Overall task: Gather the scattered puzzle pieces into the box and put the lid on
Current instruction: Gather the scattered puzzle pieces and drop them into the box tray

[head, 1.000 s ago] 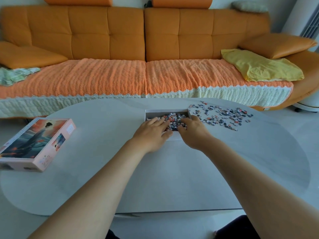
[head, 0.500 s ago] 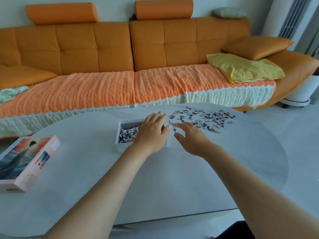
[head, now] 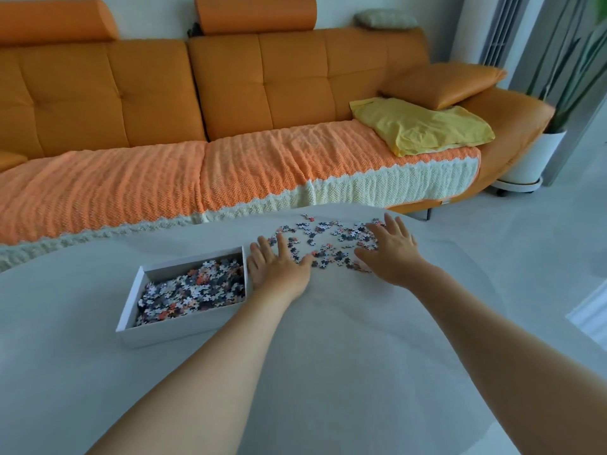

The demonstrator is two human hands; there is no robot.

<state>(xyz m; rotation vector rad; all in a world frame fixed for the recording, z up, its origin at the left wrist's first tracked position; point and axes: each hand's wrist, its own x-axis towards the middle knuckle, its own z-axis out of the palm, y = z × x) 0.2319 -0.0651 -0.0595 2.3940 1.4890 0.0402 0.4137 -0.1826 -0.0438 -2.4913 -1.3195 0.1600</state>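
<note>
A white open box (head: pixel 157 330) lies on the pale table (head: pixel 328 372), holding a heap of small black, white and orange puzzle pieces. Loose puzzle pieces (head: pixel 325 239) are scattered just right of the box, near the table's far edge. My left hand (head: pixel 279 266) lies flat with spread fingers at the left end of the scatter, beside the box's right wall. My right hand (head: pixel 392 249) lies flat with spread fingers on the right end of the scatter. The lid is out of view.
An orange sofa (head: pixel 230 110) with an orange knitted throw stands right behind the table. A yellow cloth (head: pixel 423 126) and an orange cushion (head: pixel 443 82) lie on its right end. A white plant pot (head: pixel 532 159) stands on the floor at the right.
Both hands left the box and moved right, landing flat on either end of the scattered pieces. The view turned right, so the lid at the left dropped out of view.
</note>
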